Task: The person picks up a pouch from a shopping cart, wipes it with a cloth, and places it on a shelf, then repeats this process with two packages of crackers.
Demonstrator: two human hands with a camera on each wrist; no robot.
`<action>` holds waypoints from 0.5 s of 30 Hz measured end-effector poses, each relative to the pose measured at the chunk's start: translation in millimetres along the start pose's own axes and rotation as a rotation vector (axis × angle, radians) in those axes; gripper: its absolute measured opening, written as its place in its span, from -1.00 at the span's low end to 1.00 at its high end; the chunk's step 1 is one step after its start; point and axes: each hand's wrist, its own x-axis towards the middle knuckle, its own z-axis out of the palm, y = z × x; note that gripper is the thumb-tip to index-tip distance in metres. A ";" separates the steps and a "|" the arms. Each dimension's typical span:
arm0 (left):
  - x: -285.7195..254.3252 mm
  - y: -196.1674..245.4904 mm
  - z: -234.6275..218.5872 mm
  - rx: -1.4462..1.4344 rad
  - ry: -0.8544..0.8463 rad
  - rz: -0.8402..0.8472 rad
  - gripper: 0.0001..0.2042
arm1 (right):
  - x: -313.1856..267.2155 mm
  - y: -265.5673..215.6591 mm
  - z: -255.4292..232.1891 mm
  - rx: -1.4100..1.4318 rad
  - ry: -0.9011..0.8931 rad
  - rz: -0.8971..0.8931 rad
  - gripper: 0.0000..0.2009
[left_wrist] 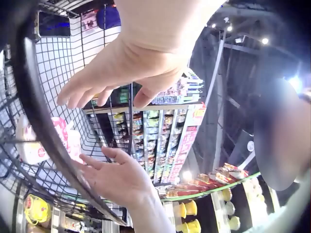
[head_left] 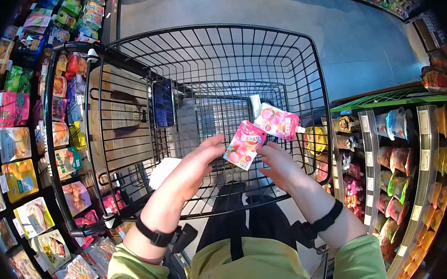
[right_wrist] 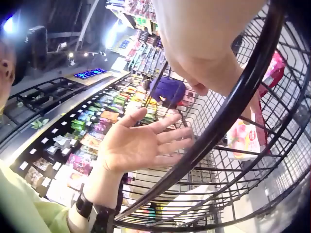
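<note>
Both hands hover over the black wire shopping cart (head_left: 216,25). My left hand (head_left: 198,161) is held with palm turned inward and fingers extended, nothing in it; the right wrist view shows its bare palm and spread fingers. Opposite it, my right hand (head_left: 281,167) has loosely bent fingers, its fingertips right at the edge of a pink-and-white drink pouch (head_left: 241,151) printed with peaches. In the left wrist view, the right palm (left_wrist: 121,182) faces up with nothing on it. A second peach pouch (head_left: 275,120) with a white spout cap lies beyond the first, partly overlapped by it.
Packaged snacks (head_left: 16,110) hang on a shelf wall along the left. At right stands another shelf (head_left: 394,111) of bagged goods with price strips. A beige panel (head_left: 120,147) and a dark blue panel (head_left: 163,103) fill the cart's left end. Grey floor (head_left: 356,50) lies beyond.
</note>
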 end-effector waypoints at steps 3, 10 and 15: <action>13.7 11.7 -8.6 0.016 0.119 -0.141 -0.25 | 14.7 10.5 14.9 0.077 0.018 0.162 -0.39; 73.8 -6.8 3.6 0.142 -0.023 -0.275 -0.58 | 17.8 1.8 9.7 0.092 -0.117 0.149 -0.51; 45.9 4.2 27.9 0.338 0.115 -0.170 -0.57 | 8.5 12.8 2.0 -0.018 0.025 0.030 -0.62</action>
